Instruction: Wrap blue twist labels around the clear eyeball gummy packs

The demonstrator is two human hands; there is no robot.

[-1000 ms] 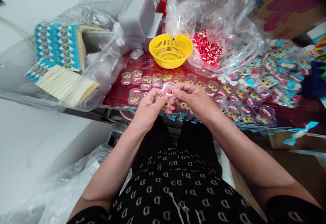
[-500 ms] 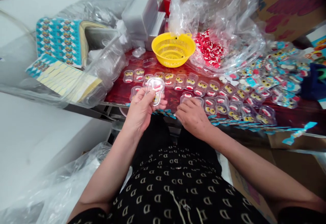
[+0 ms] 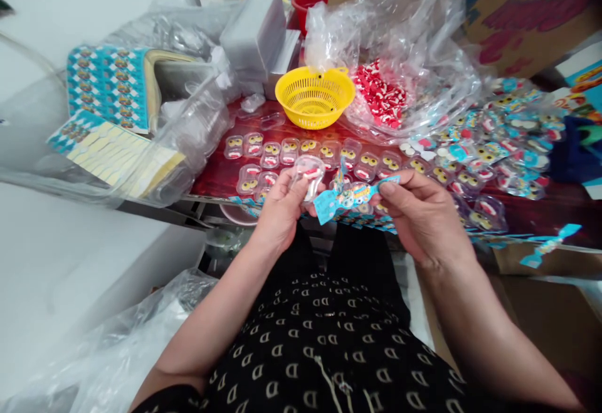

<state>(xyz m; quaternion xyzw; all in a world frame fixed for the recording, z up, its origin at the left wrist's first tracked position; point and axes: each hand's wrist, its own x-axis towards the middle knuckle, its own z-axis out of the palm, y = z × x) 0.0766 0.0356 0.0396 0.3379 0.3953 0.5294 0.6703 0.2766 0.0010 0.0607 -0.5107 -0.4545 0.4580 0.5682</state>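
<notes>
A clear plastic blister shell (image 3: 308, 173) with red and yellow pieces inside is pinched in the closed left hand (image 3: 281, 209) above the table edge (image 3: 211, 195). A blue printed card (image 3: 350, 196) is gripped by the right hand (image 3: 423, 215), just beside it.

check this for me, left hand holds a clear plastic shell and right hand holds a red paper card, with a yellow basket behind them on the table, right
Not quite. The head view shows the card in the right hand is blue, not red. The rest stands: the left hand holds a clear plastic shell, and the yellow basket sits behind them on the table.
</notes>
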